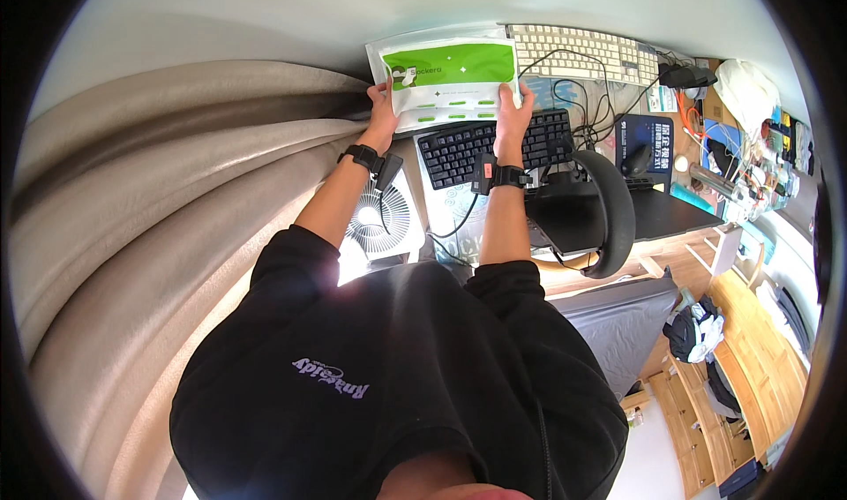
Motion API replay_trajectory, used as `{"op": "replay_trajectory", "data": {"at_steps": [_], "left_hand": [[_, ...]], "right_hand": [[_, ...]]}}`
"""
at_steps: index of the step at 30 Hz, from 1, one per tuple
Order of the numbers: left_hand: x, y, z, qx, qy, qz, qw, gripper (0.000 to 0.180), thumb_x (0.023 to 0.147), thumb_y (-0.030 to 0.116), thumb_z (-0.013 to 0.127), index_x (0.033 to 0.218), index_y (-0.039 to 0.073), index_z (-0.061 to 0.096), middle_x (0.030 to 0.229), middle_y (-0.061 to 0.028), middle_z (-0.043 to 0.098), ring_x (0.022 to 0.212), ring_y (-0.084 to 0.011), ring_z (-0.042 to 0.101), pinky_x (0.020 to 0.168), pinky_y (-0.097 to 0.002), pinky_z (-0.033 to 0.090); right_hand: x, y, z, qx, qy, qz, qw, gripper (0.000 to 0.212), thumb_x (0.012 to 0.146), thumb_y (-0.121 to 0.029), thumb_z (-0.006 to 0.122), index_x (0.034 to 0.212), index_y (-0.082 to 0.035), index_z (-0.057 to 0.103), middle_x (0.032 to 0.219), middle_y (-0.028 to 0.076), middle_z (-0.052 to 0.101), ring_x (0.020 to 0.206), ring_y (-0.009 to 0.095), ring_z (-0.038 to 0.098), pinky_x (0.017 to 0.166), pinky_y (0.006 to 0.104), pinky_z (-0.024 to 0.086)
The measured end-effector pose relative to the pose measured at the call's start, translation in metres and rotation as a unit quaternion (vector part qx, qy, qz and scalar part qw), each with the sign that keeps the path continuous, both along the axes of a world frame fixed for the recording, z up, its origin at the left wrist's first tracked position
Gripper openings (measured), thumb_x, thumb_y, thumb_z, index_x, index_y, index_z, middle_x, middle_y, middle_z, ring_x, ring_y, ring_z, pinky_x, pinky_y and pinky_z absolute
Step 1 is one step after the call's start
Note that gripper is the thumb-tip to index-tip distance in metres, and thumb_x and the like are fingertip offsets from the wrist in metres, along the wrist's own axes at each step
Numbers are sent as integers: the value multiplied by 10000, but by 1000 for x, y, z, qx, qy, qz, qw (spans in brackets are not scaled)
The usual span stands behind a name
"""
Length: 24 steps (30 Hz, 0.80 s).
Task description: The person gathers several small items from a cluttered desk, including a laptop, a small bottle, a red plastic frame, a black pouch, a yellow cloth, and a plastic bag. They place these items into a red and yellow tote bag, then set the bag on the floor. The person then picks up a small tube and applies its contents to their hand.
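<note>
A flat green-and-white package (pixel 454 63) is held up at the far end of the desk, beyond a black keyboard (pixel 454 157). My left hand (pixel 381 114) grips its left edge, with the thumb on the front. Its right lower side is held by my right hand (pixel 513 116), thumb also on the front face. The other fingers of both hands are partly hidden behind the package. A pale, larger white edge shows behind its top and left. Each wrist wears a black strap with a small black device.
A white keyboard (pixel 578 52) lies at the back, with tangled black cables beside it. To the right are a dark mouse pad (pixel 646 142) with a mouse, and a black curved band (pixel 613 218). A beige curtain (pixel 176 160) hangs left, near a white round-grilled appliance (pixel 381 216).
</note>
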State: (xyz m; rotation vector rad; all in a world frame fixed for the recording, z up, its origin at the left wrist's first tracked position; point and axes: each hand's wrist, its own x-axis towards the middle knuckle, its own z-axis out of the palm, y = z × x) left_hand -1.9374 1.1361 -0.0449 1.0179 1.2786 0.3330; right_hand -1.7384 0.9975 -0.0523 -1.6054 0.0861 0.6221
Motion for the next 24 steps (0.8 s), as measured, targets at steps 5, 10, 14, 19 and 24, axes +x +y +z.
{"op": "replay_trajectory", "data": {"at_steps": [5, 10, 14, 19, 24], "left_hand": [[0, 0, -6, 21, 2, 13, 1000, 520, 1105, 502, 482, 1349, 69, 332, 1305, -95, 505, 1240, -172, 511, 1083, -325, 419], [-1, 3, -8, 71, -27, 34, 997, 432, 1073, 266, 600, 1357, 55, 352, 1321, -109, 519, 1222, -200, 530, 1073, -321, 427], [0, 10, -14, 142, 82, -11, 986, 545, 1050, 448, 614, 1320, 39, 375, 1266, -182, 594, 1160, -274, 603, 977, -381, 489], [-1, 18, -31, 254, 244, -83, 932, 583, 985, 407, 693, 1351, 10, 471, 1355, -275, 556, 1228, -418, 573, 1031, -456, 467], [-6, 24, -56, 166, 91, -22, 982, 624, 930, 294, 771, 1373, 4, 439, 1364, -225, 554, 1267, -347, 559, 1062, -404, 455]], "right_hand": [[-3, 2, 2, 28, 12, -10, 999, 481, 936, -244, 756, 1314, -21, 558, 1239, 151, 658, 1086, 210, 608, 951, 334, 482], [1, 13, 10, 35, -13, -20, 999, 524, 936, -242, 766, 1360, -15, 558, 1196, 107, 649, 1068, 184, 599, 945, 317, 477], [5, 29, 4, -8, -33, 14, 999, 517, 933, -251, 771, 1341, 5, 580, 1190, 108, 653, 1066, 192, 596, 959, 325, 474], [-7, 46, -3, -211, -166, -40, 962, 597, 923, -282, 712, 1389, 34, 517, 1340, 226, 585, 1174, 309, 581, 1020, 407, 456], [-12, 55, -4, -56, 28, -114, 992, 607, 939, -253, 632, 1435, 21, 414, 1330, 220, 541, 1175, 298, 556, 1024, 393, 447]]}}
